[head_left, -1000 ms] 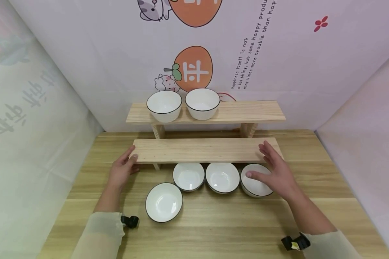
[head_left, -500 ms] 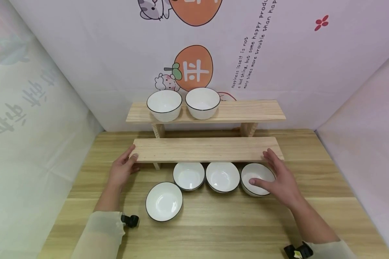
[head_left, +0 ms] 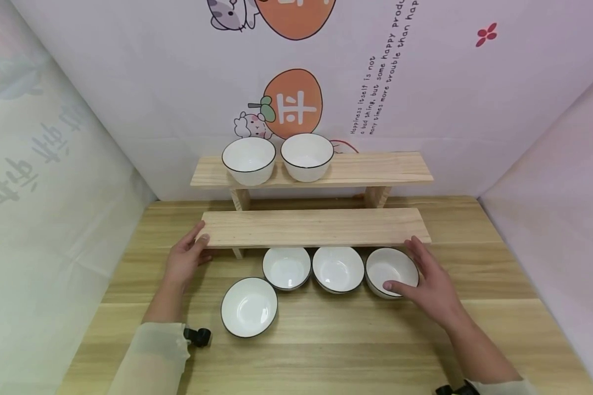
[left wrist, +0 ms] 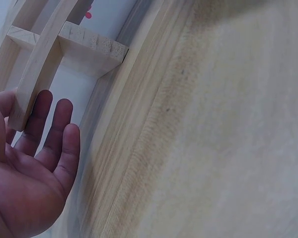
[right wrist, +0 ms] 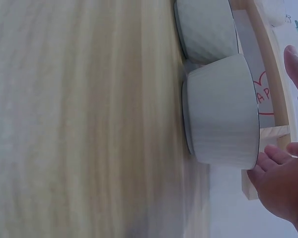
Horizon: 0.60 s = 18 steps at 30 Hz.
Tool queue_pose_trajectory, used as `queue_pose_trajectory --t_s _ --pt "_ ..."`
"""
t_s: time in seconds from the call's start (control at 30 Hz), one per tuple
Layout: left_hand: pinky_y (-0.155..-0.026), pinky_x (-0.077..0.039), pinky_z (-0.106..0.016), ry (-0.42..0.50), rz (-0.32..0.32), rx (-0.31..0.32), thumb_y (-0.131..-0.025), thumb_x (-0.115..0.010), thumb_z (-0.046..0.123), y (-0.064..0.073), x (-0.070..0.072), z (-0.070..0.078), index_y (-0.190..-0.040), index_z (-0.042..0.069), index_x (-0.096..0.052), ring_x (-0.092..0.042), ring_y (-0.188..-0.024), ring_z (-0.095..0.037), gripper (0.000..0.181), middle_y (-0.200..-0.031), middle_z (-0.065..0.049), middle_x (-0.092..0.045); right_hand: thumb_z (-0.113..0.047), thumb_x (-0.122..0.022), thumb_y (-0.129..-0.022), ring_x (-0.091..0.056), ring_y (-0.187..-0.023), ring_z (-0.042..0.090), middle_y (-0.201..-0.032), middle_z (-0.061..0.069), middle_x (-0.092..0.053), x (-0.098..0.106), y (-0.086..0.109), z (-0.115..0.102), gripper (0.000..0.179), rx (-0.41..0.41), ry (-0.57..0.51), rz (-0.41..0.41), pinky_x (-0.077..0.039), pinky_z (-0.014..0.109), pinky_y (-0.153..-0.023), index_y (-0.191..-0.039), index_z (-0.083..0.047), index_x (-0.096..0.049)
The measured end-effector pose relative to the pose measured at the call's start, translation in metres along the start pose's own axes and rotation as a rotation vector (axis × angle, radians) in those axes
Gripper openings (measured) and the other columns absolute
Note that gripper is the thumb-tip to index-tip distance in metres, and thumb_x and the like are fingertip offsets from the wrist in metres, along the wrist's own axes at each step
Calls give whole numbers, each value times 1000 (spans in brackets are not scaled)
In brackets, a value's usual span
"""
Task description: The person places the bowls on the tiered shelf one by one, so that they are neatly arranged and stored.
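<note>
My left hand (head_left: 184,260) grips the left end of the lower board (head_left: 316,228) of a two-tier wooden shelf. In the left wrist view, the thumb and a finger of the left hand (left wrist: 32,183) lie on either side of the board end (left wrist: 21,111), the other fingers loosely bent. My right hand (head_left: 435,285) is spread at the right side of a white bowl (head_left: 387,269) with a dark rim, its thumb over the near rim. In the right wrist view, the fingers of the right hand (right wrist: 283,186) are close to the bowl (right wrist: 223,114); contact is unclear.
Two white bowls (head_left: 286,267) (head_left: 338,269) stand left of it in a row, before the shelf. Another bowl (head_left: 249,307) sits nearer at left. On the upper board (head_left: 375,167) stand two bowls (head_left: 249,159) (head_left: 307,156). A printed cloth wall (head_left: 178,82) rises behind.
My right hand has drawn back from over the lower board's right end, down and rightward to the side of the right bowl. The left hand keeps its hold on the board; the bowls stay put.
</note>
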<state>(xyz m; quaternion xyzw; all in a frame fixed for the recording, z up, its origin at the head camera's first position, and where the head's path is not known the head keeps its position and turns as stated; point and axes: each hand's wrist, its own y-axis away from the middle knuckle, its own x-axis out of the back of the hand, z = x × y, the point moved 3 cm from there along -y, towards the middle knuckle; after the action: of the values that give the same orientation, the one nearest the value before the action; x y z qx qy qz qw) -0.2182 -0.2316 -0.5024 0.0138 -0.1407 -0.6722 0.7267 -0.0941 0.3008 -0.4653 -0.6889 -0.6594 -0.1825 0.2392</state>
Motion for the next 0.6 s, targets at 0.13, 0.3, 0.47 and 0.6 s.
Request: queue_pose_trajectory --t_s 0.13,0.3,0.47,0.6 --pt "-94 -60 -36 -1 4 7 -101 -64 50 -1 1 0 -157 36 -44 -66 -109 -14 61 -163 -7 -40 -34 -95 -76 -33 -148 47 -165 19 -34 1 4 4 124 -30 21 -7 -34 51 -120 -168 -13 -14" --pt "-98 -58 -41 6 -11 25 -104 -63 42 4 -1 9 -159 33 -42 -65 -111 -15 59 -165 -7 -37 -35 -96 -74 -34 -148 45 -164 21 -34 0 5 12 124 -24 30 -21 -33 19 -118 -166 -9 -18" --pt "-103 -55 -47 1 -24 36 -107 -60 33 16 -4 26 -161 27 -40 -64 -111 -17 57 -165 -10 -35 -38 -97 -72 -37 -146 44 -163 23 -34 -2 5 20 122 -13 69 -23 -27 1 -104 -166 -13 -24" --pt "-102 -56 -47 12 -21 29 -107 -61 35 8 -1 15 -160 29 -41 -64 -112 -17 57 -166 -7 -34 -42 -98 -69 -32 -147 47 -166 23 -29 -3 5 22 126 -16 108 -26 -34 41 -119 -167 -17 -22"
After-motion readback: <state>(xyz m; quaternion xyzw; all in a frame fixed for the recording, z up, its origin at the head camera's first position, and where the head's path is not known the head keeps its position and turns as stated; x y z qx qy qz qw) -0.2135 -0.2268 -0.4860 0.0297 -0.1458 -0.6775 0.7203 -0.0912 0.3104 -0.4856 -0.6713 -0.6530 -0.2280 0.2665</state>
